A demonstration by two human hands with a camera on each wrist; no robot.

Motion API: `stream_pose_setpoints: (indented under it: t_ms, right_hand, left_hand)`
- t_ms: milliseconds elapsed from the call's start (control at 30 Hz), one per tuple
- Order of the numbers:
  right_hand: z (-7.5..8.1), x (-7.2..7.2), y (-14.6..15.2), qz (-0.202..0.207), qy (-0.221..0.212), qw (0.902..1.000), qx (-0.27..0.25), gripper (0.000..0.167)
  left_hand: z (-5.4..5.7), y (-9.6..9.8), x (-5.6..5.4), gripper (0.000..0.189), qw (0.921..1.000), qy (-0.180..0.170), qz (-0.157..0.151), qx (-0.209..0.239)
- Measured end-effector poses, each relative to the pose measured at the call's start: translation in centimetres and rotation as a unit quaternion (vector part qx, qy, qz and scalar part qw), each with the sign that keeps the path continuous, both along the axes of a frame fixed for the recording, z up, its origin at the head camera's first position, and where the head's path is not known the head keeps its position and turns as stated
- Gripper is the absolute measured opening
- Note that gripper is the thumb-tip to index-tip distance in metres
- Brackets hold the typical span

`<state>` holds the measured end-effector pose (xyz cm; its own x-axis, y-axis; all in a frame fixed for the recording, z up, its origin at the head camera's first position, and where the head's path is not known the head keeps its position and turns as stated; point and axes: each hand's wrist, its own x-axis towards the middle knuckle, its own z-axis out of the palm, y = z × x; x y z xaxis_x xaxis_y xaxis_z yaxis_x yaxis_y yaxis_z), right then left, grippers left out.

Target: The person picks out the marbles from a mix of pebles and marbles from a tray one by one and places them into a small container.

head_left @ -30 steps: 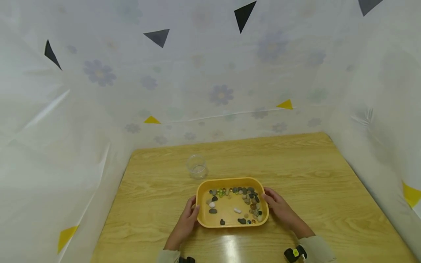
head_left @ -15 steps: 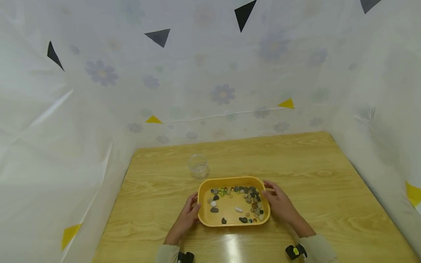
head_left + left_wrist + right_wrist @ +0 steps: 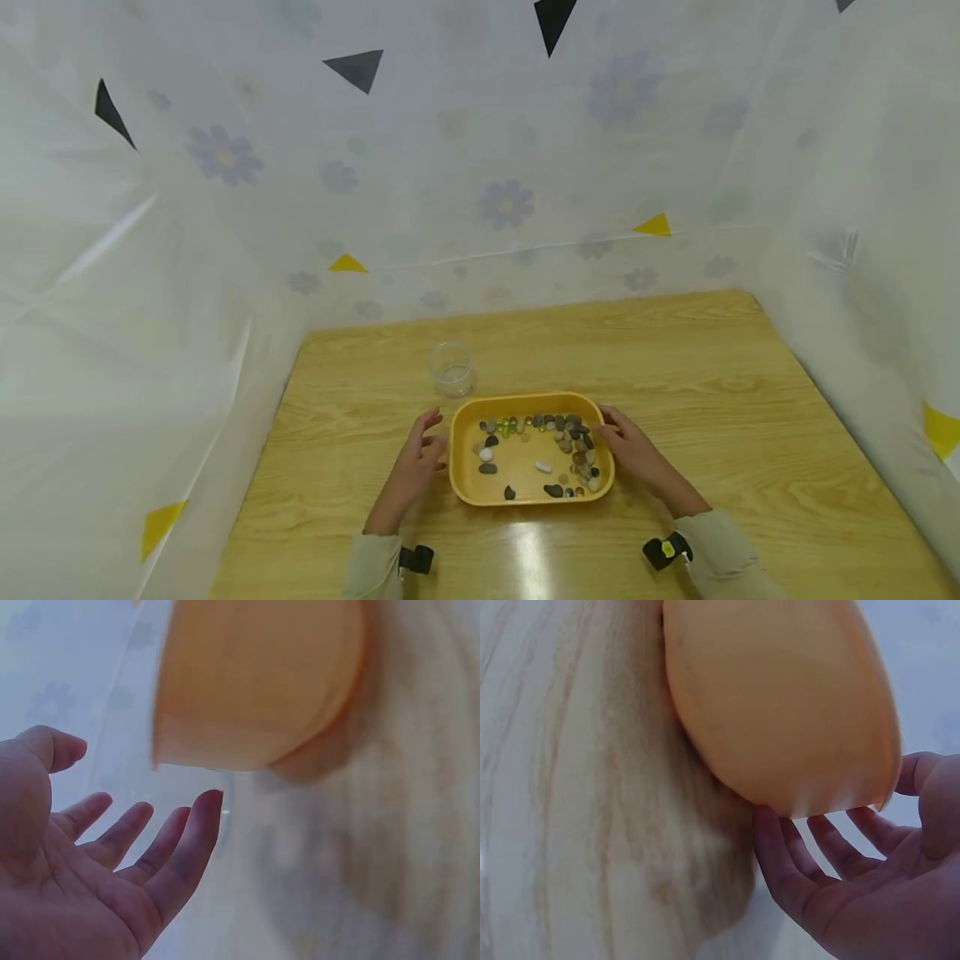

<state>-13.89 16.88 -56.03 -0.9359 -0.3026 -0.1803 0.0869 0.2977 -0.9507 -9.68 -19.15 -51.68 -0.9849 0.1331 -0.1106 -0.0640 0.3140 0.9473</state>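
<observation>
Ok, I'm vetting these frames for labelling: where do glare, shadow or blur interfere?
Head view: white glare on the wooden table, in front of the yellow tray; the clear cup shows only faintly. Left wrist view: dim, table grain soft, blurry shadow beside the tray. Right wrist view: also dim, grain soft, dark shadow along the tray's edge.

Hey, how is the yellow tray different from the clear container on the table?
The yellow tray is opaque; the clear container is see-through. The tray is wide and oblong; the container is smaller and round. The tray holds stones; none show in the container. Both sit on the table.
</observation>
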Motion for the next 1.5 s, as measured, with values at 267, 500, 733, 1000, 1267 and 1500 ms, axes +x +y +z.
stream_pose_setpoints:
  t_ms: [267,500,733,1000,1267,1500]
  right_hand:
    - [-0.7,-0.1,0.4,0.007,-0.058,0.9974,-0.043,0.049]
    - [-0.8,-0.1,0.4,0.003,-0.083,0.9946,-0.061,0.048]
    - [-1.0,0.0,0.3,0.004,-0.086,0.9945,-0.060,0.050]
    - [-1.0,0.1,0.1,0.003,-0.087,0.9941,-0.064,0.051]
    - [-1.0,0.1,0.2,0.003,-0.091,0.9931,-0.075,0.051]
    - [-1.1,0.0,0.2,0.000,-0.099,0.9930,-0.064,0.054]
  left_hand:
    - [4.6,1.4,-0.4,0.041,0.9912,0.105,0.008,-0.080]
    - [2.1,2.3,-2.3,0.035,0.9808,0.151,-0.011,-0.123]
    - [1.6,4.1,-2.7,0.029,0.9784,0.130,-0.051,-0.152]
    - [0.5,5.8,-2.5,0.022,0.9668,0.103,-0.078,-0.220]
    - [-0.3,7.1,-2.6,0.019,0.9515,0.101,-0.073,-0.281]
    - [-1.4,7.5,-2.9,0.014,0.9410,0.100,-0.067,-0.316]
